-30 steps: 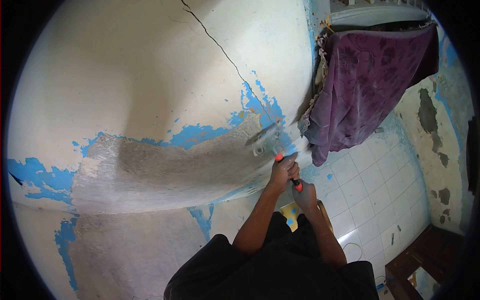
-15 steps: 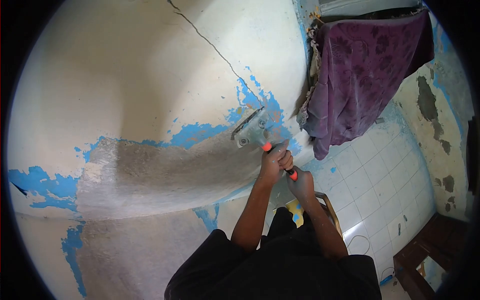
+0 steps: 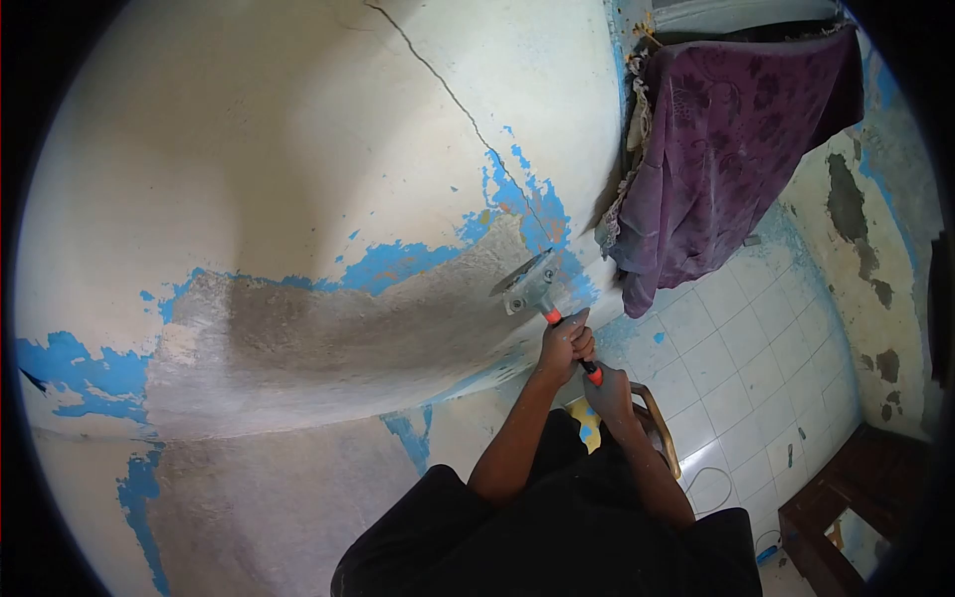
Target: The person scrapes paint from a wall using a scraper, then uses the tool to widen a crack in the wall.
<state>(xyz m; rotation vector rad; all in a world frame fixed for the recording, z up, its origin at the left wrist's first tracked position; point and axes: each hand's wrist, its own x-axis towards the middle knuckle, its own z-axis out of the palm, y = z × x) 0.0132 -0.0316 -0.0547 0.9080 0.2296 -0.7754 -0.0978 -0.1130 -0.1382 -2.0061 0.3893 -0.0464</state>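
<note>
A long-handled scraper (image 3: pixel 530 286) with a wide grey head lies against the wall, its blade over the bare grey plaster just below the blue paint remnants (image 3: pixel 542 214). My left hand (image 3: pixel 567 345) wraps round the black handle behind the orange collar. Farther down, at the handle's orange-and-black end, my right hand (image 3: pixel 609 391) is closed as well. A long crack (image 3: pixel 448 92) runs down the cream wall (image 3: pixel 189 139) towards the scraper's head. Grey plaster (image 3: pixel 338 328) spreads left of the tool, bordered by ragged blue patches.
A purple patterned cloth (image 3: pixel 726 149) hangs at the upper right. Below it is a white tiled floor (image 3: pixel 731 343) with dust and chips. A curved wooden piece (image 3: pixel 657 433) stands beside my right forearm. Dark brown furniture (image 3: pixel 846 497) occupies the lower right.
The scraper and both my hands have moved down and to the right. The blade has left the blue patch's lower edge, where more pale plaster now shows.
</note>
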